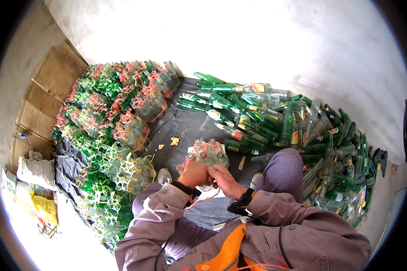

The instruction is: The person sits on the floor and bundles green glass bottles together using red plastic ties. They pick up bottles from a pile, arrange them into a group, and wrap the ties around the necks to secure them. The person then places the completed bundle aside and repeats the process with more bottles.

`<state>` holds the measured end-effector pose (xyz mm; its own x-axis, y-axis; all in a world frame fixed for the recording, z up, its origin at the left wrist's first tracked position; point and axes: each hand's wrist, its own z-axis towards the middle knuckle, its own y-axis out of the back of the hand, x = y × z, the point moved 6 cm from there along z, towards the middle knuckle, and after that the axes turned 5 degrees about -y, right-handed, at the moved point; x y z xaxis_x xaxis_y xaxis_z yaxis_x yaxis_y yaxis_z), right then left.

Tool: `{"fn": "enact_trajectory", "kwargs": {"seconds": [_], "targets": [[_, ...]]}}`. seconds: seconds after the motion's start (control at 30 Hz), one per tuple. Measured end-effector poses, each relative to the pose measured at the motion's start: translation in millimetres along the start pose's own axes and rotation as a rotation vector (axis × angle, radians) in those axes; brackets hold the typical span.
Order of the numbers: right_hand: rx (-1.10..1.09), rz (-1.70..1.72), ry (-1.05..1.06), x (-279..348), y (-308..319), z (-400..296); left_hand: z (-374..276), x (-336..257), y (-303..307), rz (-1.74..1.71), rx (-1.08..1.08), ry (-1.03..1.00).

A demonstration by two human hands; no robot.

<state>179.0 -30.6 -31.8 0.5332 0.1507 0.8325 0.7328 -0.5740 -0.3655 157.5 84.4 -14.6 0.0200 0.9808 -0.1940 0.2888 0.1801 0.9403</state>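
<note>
A bundle of clear glass bottles (203,155) stands upright on the dark floor sheet between my knees, with red plastic twine (213,195) looped around the necks. My left hand (195,173) is curled over the near side of the bundle, its fingertips mostly hidden. Against it, my right hand (225,181) pinches with thumb and fingers where the two hands meet. Strands of the twine come out below both hands. The nearest bottles are partly covered by my hands.
Tied bundles of green and clear bottles (105,135) stand in rows on the left. Loose bottles (257,118) lie piled on the right, along the white wall (257,40). Cardboard sheets (47,84) lean at far left. A dry leaf (174,141) lies on the floor sheet (190,125).
</note>
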Motion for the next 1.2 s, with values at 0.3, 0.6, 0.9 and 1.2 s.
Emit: {"fn": "enact_trajectory", "kwargs": {"seconds": [0.3,0.6,0.9,1.2], "targets": [[-0.015,-0.008,0.045,6,-1,-3,5,-1,-7,-0.138,0.004,-0.097],[0.007,-0.071,-0.024,12,1,-4,2,-5,-12,-0.146,0.217,-0.141],[0.031,-0.492,0.177,27,5,6,6,10,-37,-0.072,0.218,-0.069],[0.028,-0.631,0.223,28,8,13,1,4,-25,-0.027,0.188,-0.030]]}}
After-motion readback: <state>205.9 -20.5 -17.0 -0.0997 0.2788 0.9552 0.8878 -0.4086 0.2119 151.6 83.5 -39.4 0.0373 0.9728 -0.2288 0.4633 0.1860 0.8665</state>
